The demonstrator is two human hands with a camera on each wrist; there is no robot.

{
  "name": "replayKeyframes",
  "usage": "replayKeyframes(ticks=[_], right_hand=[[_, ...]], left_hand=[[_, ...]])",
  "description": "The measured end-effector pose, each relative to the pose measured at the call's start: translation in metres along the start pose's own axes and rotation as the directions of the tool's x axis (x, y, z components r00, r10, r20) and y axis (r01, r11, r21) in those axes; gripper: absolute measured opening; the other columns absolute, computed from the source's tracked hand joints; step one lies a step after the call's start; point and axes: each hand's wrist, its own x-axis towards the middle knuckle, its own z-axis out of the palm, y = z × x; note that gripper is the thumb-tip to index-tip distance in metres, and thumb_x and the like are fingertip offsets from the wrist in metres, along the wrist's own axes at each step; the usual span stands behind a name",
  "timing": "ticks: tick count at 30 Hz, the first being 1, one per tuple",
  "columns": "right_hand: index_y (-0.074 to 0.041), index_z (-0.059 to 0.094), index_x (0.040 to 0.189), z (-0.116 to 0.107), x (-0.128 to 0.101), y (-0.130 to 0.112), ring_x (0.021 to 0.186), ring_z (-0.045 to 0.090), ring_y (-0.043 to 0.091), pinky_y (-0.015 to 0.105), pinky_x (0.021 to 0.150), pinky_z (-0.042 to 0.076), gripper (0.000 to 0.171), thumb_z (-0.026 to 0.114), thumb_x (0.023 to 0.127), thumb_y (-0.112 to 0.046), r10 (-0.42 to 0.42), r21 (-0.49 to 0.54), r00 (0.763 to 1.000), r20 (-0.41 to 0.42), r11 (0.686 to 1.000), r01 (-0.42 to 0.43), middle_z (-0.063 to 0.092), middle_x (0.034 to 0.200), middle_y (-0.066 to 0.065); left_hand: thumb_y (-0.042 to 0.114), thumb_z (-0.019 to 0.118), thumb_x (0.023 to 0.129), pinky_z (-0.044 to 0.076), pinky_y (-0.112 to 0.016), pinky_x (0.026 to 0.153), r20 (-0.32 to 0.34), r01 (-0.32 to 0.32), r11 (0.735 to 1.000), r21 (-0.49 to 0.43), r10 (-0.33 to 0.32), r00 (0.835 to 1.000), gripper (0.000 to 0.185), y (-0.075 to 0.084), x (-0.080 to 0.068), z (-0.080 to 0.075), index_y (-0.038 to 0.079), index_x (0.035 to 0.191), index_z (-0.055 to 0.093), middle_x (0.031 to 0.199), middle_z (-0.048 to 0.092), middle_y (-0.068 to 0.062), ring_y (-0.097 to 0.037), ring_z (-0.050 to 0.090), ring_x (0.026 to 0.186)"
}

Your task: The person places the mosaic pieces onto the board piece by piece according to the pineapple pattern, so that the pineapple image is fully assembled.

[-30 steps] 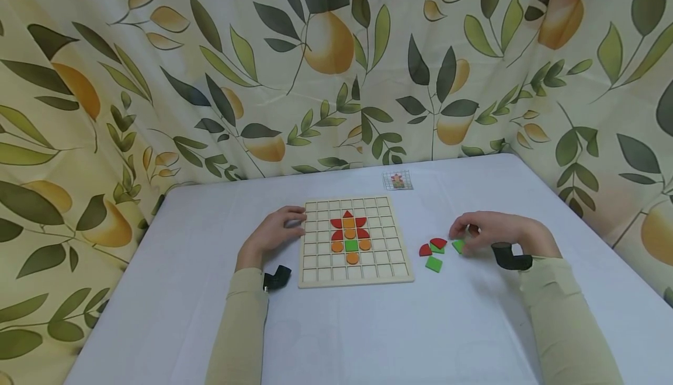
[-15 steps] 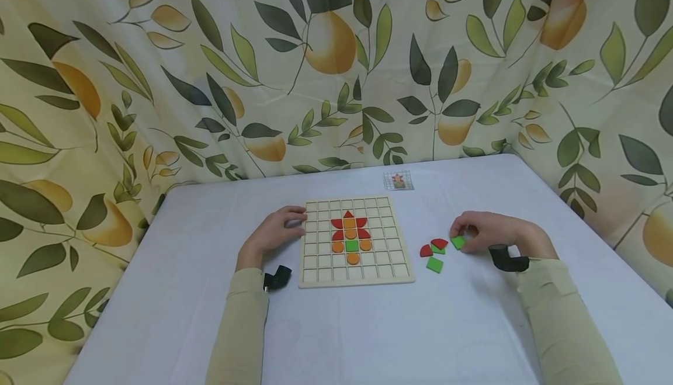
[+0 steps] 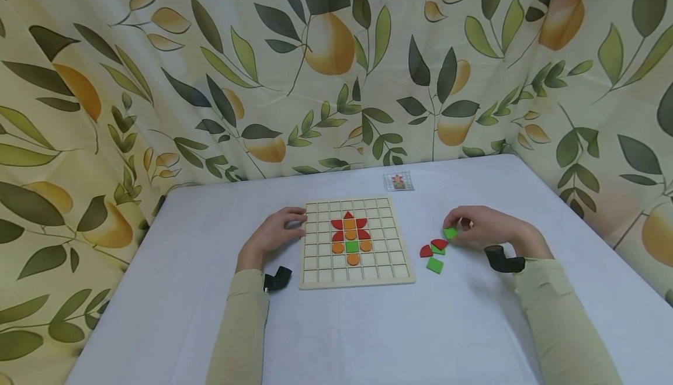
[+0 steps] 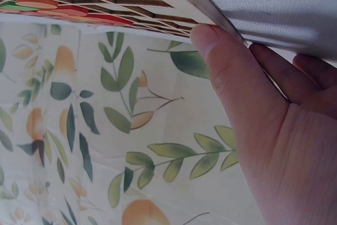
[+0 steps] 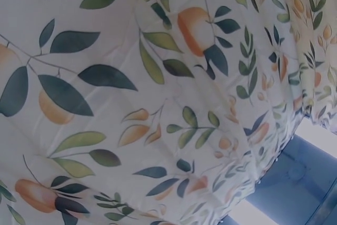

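Note:
A wooden grid board [image 3: 386,273] lies in the middle of the table, with red, orange and green tiles [image 3: 350,234] set in a flower-like figure. My left hand [image 3: 278,232] rests against the board's left edge; in the left wrist view its thumb [image 4: 221,72] touches the board rim [image 4: 202,5]. Right of the board my right hand [image 3: 475,228] pinches a small green tile [image 3: 450,233], held just above the cloth. Two red curved tiles [image 3: 432,247] and two green squares [image 3: 434,264] lie loose beside it.
A small pattern card [image 3: 397,181] lies behind the board. The white table [image 3: 342,326] is ringed by a leaf-and-pear print curtain [image 3: 326,69], which fills the right wrist view [image 5: 158,104]. Black wrist straps [image 3: 503,259] sit on both sleeves.
My right hand has picked the green tile off the cloth and lifted it slightly up and to the left. The left hand and the board have stayed still.

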Motion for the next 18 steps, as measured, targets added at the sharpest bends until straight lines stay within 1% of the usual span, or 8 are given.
replayKeyframes(ticks=[3, 6, 13, 18], right_hand=[[-0.015, 0.062, 0.107, 0.001, 0.004, -0.001, 0.087, 0.048, 0.017, 0.026, 0.072, 0.044, 0.027, 0.070, 0.081, -0.021, -0.034, -0.008, 0.996, -0.088, 0.999, 0.033, 0.060, 0.096, -0.002], [-0.013, 0.062, 0.110, 0.001, 0.008, -0.003, 0.087, 0.048, 0.018, 0.025, 0.071, 0.044, 0.030, 0.070, 0.082, -0.020, -0.061, 0.006, 0.984, -0.170, 0.998, 0.063, 0.061, 0.100, 0.000], [-0.015, 0.063, 0.111, 0.003, 0.014, -0.016, 0.083, 0.045, 0.017, 0.022, 0.065, 0.042, 0.029, 0.068, 0.083, -0.020, -0.104, 0.018, 0.941, -0.322, 0.993, 0.116, 0.058, 0.098, 0.000], [-0.019, 0.063, 0.112, 0.007, 0.021, -0.036, 0.083, 0.047, 0.015, 0.022, 0.065, 0.044, 0.030, 0.069, 0.083, -0.023, -0.112, 0.032, 0.912, -0.395, 0.990, 0.136, 0.056, 0.099, -0.003]], left_hand=[[0.030, 0.067, 0.083, 0.025, -0.041, 0.112, -0.002, -0.015, 1.000, 0.001, 0.015, 1.000, 0.042, 0.000, 0.000, 0.000, 0.017, 0.122, 0.060, 0.138, 0.044, 0.010, -0.018, 0.031, 0.135], [0.029, 0.066, 0.084, 0.025, -0.041, 0.112, -0.002, -0.033, 0.999, 0.003, 0.033, 0.999, 0.042, -0.001, 0.000, 0.000, 0.016, 0.122, 0.060, 0.138, 0.044, 0.008, -0.019, 0.032, 0.135], [0.029, 0.066, 0.084, 0.026, -0.041, 0.111, 0.001, -0.046, 0.999, 0.004, 0.046, 0.999, 0.042, -0.001, -0.001, 0.000, 0.015, 0.123, 0.060, 0.139, 0.044, 0.008, -0.019, 0.032, 0.135], [0.031, 0.065, 0.084, 0.026, -0.040, 0.112, 0.004, -0.029, 1.000, 0.000, 0.029, 1.000, 0.042, -0.001, -0.001, 0.000, 0.016, 0.123, 0.059, 0.138, 0.044, 0.009, -0.017, 0.032, 0.135]])
